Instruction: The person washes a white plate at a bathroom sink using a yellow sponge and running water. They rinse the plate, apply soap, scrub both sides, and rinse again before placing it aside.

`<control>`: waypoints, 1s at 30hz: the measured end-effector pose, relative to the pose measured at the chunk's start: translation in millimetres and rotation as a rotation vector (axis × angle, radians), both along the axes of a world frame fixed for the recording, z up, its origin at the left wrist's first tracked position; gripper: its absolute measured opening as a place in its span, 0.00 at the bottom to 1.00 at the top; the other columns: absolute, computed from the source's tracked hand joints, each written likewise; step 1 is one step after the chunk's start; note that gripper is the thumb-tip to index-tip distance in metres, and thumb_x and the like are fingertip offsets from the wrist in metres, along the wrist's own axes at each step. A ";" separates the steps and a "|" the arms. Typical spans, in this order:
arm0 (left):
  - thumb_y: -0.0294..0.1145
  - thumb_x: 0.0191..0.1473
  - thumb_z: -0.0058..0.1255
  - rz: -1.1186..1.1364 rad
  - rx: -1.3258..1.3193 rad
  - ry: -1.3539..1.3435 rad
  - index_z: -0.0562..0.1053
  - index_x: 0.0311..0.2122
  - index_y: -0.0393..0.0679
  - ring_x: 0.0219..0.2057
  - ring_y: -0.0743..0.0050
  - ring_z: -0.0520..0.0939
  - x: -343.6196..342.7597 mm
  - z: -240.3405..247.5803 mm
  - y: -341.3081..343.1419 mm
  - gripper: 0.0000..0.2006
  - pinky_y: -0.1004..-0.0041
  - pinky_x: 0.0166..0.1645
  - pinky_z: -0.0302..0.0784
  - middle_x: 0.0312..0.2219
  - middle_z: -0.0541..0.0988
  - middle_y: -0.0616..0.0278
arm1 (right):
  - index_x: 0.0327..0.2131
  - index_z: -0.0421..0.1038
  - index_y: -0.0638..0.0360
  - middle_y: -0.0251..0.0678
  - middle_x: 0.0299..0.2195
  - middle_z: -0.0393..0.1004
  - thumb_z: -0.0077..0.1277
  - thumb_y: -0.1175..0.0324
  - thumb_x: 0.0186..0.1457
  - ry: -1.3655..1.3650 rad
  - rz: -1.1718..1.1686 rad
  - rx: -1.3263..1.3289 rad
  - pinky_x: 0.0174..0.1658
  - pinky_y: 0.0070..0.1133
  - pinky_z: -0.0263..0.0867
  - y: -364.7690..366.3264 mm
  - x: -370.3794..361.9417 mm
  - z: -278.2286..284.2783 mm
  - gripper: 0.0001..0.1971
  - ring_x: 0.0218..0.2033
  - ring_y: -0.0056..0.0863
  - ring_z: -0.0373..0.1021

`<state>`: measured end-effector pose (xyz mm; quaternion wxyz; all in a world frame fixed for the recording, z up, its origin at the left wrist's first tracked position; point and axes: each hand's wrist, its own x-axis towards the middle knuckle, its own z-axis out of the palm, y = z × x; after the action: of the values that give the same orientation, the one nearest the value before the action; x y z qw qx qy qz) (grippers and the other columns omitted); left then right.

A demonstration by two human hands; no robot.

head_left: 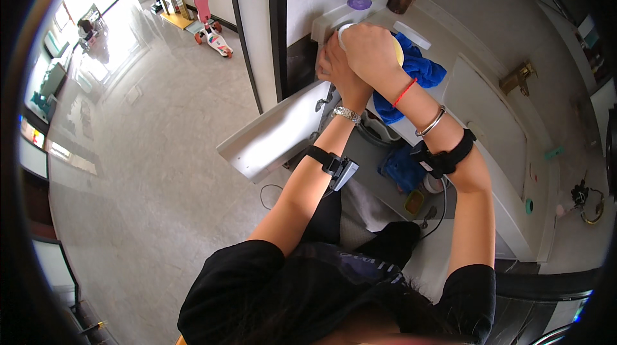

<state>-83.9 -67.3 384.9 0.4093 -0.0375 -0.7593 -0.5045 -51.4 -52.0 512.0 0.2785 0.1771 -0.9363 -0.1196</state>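
Note:
At the counter's corner, my right hand (371, 52) is closed over a round white-and-yellow thing (400, 55). Its white edge shows left of the knuckles and a pale yellow side shows to the right; its kind is hidden. My left hand (335, 67) sits just below and to the left, fingers bent against the same thing, partly covered by the right hand. A bright blue towel (425, 70) lies bunched on the counter beside my right wrist.
Below my arms a white cabinet door (273, 136) stands open. Inside are a blue cloth (402, 168), a yellow-green box (414, 202) and a white tub (433, 183). A brush holder (402, 1), purple oval item (359, 2) and brass faucet (517, 78) are behind. A scooter (205, 20) stands far left.

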 end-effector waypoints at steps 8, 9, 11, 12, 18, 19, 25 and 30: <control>0.46 0.41 0.57 0.000 0.019 -0.002 0.52 0.59 0.41 0.58 0.54 0.54 -0.9 4.2 -0.4 0.43 0.50 0.55 0.43 0.55 0.61 0.56 | 0.22 0.74 0.55 0.33 0.25 0.73 0.52 0.68 0.41 0.135 0.106 0.080 0.35 0.24 0.67 11.3 -1.1 -16.3 0.04 0.32 0.30 0.71; 0.46 0.41 0.57 -0.010 0.018 -0.002 0.51 0.60 0.40 0.58 0.54 0.54 0.5 5.6 -2.0 0.43 0.50 0.55 0.43 0.55 0.61 0.55 | 0.22 0.74 0.54 0.31 0.25 0.73 0.54 0.66 0.40 0.137 0.118 0.099 0.35 0.24 0.66 17.2 -0.4 -16.7 0.04 0.33 0.29 0.71; 0.45 0.41 0.57 -0.038 0.023 -0.015 0.51 0.60 0.39 0.58 0.54 0.53 4.9 7.4 -6.2 0.44 0.49 0.55 0.42 0.56 0.61 0.54 | 0.23 0.73 0.54 0.31 0.26 0.73 0.53 0.67 0.39 0.133 0.192 0.052 0.35 0.24 0.66 30.4 5.7 -17.1 0.05 0.33 0.28 0.71; 0.45 0.40 0.57 -0.062 0.021 -0.039 0.51 0.60 0.39 0.59 0.53 0.53 8.7 7.4 -9.3 0.44 0.49 0.55 0.42 0.56 0.61 0.53 | 0.24 0.73 0.54 0.31 0.27 0.72 0.53 0.68 0.38 0.112 0.211 0.033 0.35 0.24 0.66 36.6 10.4 -16.6 0.05 0.32 0.28 0.71; 0.43 0.38 0.60 -0.112 -0.065 -0.052 0.54 0.59 0.44 0.59 0.53 0.52 30.6 4.1 -26.9 0.43 0.46 0.55 0.41 0.54 0.64 0.55 | 0.35 0.78 0.49 0.30 0.32 0.77 0.55 0.62 0.46 -0.099 0.007 -0.109 0.35 0.24 0.68 46.4 28.6 -18.7 0.11 0.30 0.30 0.73; 0.42 0.38 0.60 -0.109 -0.079 -0.033 0.55 0.59 0.45 0.59 0.54 0.52 33.3 4.0 -29.8 0.41 0.47 0.55 0.41 0.53 0.64 0.55 | 0.35 0.78 0.48 0.30 0.33 0.77 0.56 0.62 0.46 -0.133 0.005 -0.151 0.35 0.24 0.68 45.7 27.3 -20.2 0.11 0.31 0.31 0.73; 0.37 0.44 0.61 -0.196 -0.152 0.150 0.62 0.56 0.44 0.53 0.58 0.64 32.3 2.3 -67.9 0.33 0.62 0.57 0.55 0.52 0.67 0.55 | 0.39 0.77 0.45 0.26 0.39 0.77 0.54 0.65 0.46 -0.241 0.255 -0.333 0.37 0.25 0.69 73.9 11.5 -16.8 0.13 0.35 0.30 0.73; 0.39 0.38 0.67 -0.426 -0.138 0.151 0.56 0.59 0.41 0.53 0.54 0.65 14.9 6.4 -86.5 0.44 0.60 0.57 0.59 0.52 0.66 0.50 | 0.36 0.78 0.47 0.25 0.38 0.77 0.52 0.68 0.47 -0.153 0.100 -0.139 0.36 0.26 0.69 89.4 19.8 0.9 0.11 0.35 0.30 0.73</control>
<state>-69.0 -153.8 391.3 0.3459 -0.2624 -0.7342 -0.5221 -31.5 37.4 512.9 0.2234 0.2124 -0.9509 -0.0266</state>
